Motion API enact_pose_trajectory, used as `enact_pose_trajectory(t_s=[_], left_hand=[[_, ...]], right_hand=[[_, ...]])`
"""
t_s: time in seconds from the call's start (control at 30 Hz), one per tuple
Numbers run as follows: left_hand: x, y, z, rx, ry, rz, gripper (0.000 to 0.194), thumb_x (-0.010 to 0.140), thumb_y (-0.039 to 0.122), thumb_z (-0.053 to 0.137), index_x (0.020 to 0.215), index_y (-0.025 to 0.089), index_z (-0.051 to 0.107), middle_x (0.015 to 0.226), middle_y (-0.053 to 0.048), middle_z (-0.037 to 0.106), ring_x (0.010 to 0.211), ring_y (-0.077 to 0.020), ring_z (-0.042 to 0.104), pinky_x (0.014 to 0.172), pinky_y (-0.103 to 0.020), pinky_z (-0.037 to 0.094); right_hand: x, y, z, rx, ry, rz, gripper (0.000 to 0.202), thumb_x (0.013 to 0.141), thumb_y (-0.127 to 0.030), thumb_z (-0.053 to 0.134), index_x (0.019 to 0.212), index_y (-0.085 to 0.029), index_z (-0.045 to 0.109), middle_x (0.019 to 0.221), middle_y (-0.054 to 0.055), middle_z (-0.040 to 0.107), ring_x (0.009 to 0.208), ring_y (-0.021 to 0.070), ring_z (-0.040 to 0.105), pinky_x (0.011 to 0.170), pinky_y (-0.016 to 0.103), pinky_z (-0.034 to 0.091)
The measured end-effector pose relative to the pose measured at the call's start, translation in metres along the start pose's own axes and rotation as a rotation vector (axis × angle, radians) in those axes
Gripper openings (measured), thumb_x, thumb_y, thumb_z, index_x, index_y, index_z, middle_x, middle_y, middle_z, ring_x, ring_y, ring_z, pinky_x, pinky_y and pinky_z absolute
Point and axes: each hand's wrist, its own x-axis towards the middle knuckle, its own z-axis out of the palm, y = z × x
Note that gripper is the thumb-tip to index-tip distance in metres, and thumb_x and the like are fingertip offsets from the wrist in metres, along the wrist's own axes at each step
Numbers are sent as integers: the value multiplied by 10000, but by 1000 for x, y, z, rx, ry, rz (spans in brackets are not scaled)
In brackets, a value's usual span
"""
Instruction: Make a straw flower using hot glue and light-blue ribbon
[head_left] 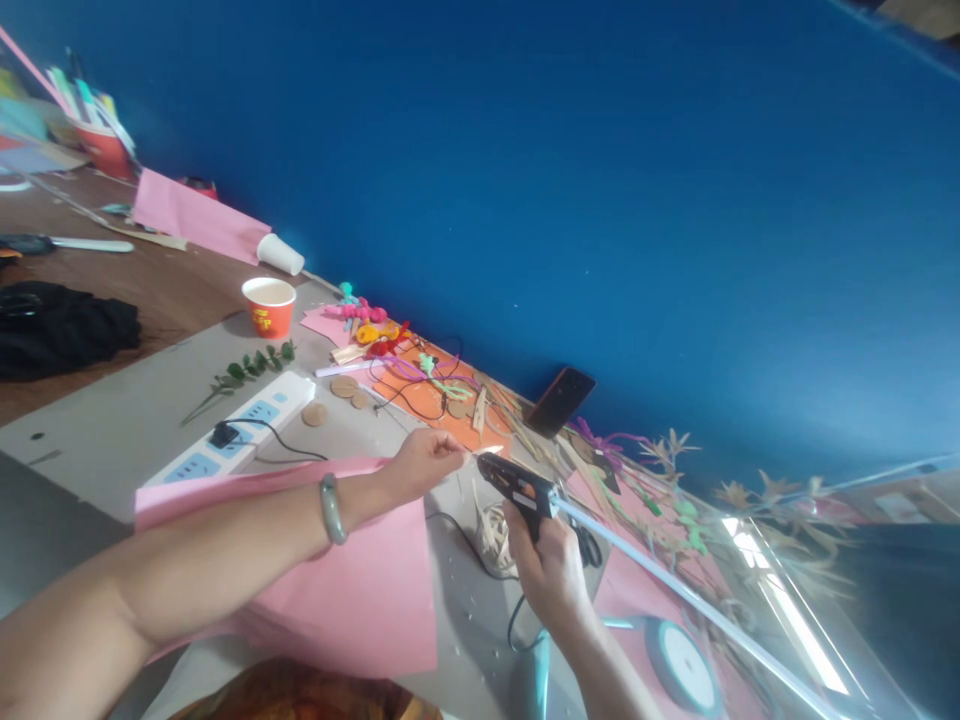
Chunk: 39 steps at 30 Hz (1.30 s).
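Note:
My right hand [553,562] grips a black glue gun [510,482] by its handle. A long, pale glue stick [660,575] runs out of the gun's back toward the lower right. My left hand [424,465], with a bangle on the wrist, is closed in a pinch close to the gun's nozzle. Something small and whitish shows at its fingertips, too small to name. Below the gun lies a bundle of pale cord or strips [493,538]. Under my left forearm a sheet of pink paper [360,600] covers part of the grey tabletop.
A white power strip [292,398] with a plugged-in black cord lies left, beside a leafy green sprig [251,368] and a paper cup [270,308]. Along the blue wall are craft bits, orange paper [420,385] and a leaning phone [561,402]. A tape roll [684,668] sits lower right.

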Motion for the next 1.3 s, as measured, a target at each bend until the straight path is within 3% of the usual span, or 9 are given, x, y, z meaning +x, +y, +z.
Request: enact_pose_trajectory(t_s=[0.73,1.3], left_hand=[[0,0,0,-6,-15,-4,145,689,262,589,710,124,626,591,23,528,543,-92,419,520,-217,319],[-2,3,0,-12,-8,-12,130,676,256,596,672,128,619,571,29,509,541,-93,421,519,-219,308]], right_hand=[[0,7,1,-90,52,-55,353,923,-429,439,658,-209,517,530,39,542,474,174,468,494,302,365],[0,6,1,-180,79,-121,447,947,-464,387,648,-175,551,525,61,578,474,184,550,481,279,370]])
